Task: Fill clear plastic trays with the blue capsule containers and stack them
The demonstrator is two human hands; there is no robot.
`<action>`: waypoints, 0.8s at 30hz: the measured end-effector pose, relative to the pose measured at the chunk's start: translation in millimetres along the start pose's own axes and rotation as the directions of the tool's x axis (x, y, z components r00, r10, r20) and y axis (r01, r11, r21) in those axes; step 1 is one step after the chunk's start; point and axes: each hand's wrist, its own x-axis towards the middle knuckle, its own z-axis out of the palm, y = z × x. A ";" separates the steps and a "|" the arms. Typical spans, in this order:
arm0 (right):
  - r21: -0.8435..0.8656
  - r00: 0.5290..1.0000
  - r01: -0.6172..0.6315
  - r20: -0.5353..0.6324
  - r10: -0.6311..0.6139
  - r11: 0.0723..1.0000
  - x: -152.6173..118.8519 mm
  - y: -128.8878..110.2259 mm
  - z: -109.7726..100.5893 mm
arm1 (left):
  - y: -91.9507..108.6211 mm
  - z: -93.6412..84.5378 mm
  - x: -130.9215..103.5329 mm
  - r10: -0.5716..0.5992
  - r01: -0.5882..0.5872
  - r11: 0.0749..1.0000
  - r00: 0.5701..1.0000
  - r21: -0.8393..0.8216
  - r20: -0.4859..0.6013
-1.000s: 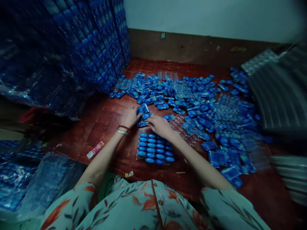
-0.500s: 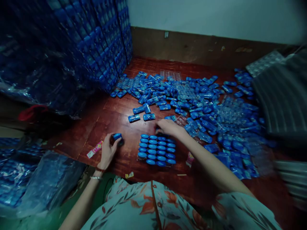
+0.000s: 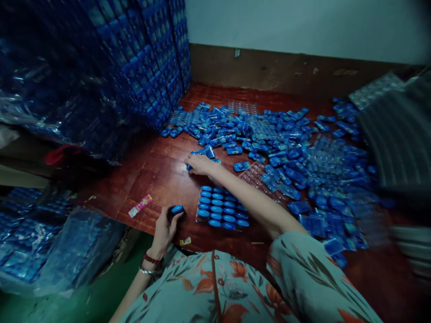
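My left hand (image 3: 164,228), low and left of centre, holds a small blue container (image 3: 177,209) with a smooth rounded top between thumb and fingers. My right hand (image 3: 202,165) stretches across to the left, its fingers closed around another small blue container (image 3: 188,168) on the table, mostly hidden by the hand. Between my arms stand several blue containers in tight rows (image 3: 216,209), rounded tops up, in a clear tray. My right forearm covers part of these rows. Just beyond my right hand lie loose labelled containers (image 3: 209,151).
A wide heap of blue containers (image 3: 283,143) mixed with clear trays (image 3: 257,177) covers the table's back and right. Wrapped stacks (image 3: 151,58) tower at the left. A pink label strip (image 3: 140,206) lies near the table's left edge. Dark ribbed material (image 3: 397,139) stands at right.
My right hand has moved left from behind the rows to the loose containers. My left hand, still holding its container, is slightly lower and further right. The view has shifted a little.
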 end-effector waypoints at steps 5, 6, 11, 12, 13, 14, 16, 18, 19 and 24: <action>0.305 0.966 0.007 -0.248 0.072 0.952 -101.5 11.2 -31.5 | 12.4 4.0 -18.7 0.216 -0.213 0.975 0.976 -0.068 0.030; 0.443 0.944 -0.013 -0.291 0.157 0.897 -129.8 12.2 -33.3 | 15.8 6.5 -19.7 0.289 -0.284 0.954 0.956 -0.091 0.044; 0.743 0.829 -0.245 -0.173 0.532 0.623 -252.3 -0.7 1.1 | 17.9 17.4 -12.8 0.538 -0.538 0.842 0.829 -0.048 0.151; 0.733 0.789 -0.259 -0.216 0.576 0.629 -266.6 -6.6 15.5 | 15.5 17.7 -10.4 0.557 -0.568 0.823 0.805 -0.007 0.204; 0.705 0.737 -0.261 -0.296 0.608 0.660 -276.8 -12.8 31.1 | 13.1 17.2 -7.9 0.576 -0.602 0.798 0.777 0.032 0.256; 0.657 0.688 -0.260 -0.388 0.613 0.708 -283.6 -18.6 46.9 | 11.1 16.0 -5.2 0.598 -0.641 0.765 0.743 0.066 0.300; 0.524 0.642 -0.251 -0.539 0.545 0.814 -289.2 -27.7 75.5 | 10.9 11.9 1.1 0.639 -0.715 0.691 0.673 0.107 0.373; 0.360 0.687 -0.236 -0.595 0.417 0.902 -288.7 -32.4 94.4 | 16.9 6.5 8.6 0.645 -0.766 0.633 0.601 0.110 0.472; 0.276 0.725 -0.235 -0.589 0.357 0.932 -287.2 -33.4 99.1 | 21.9 3.7 12.8 0.631 -0.780 0.617 0.571 0.106 0.525; -0.128 0.917 -0.251 -0.350 0.193 0.959 -269.7 -37.2 85.5 | 46.4 -4.5 30.9 0.577 -0.840 0.540 0.417 0.055 0.702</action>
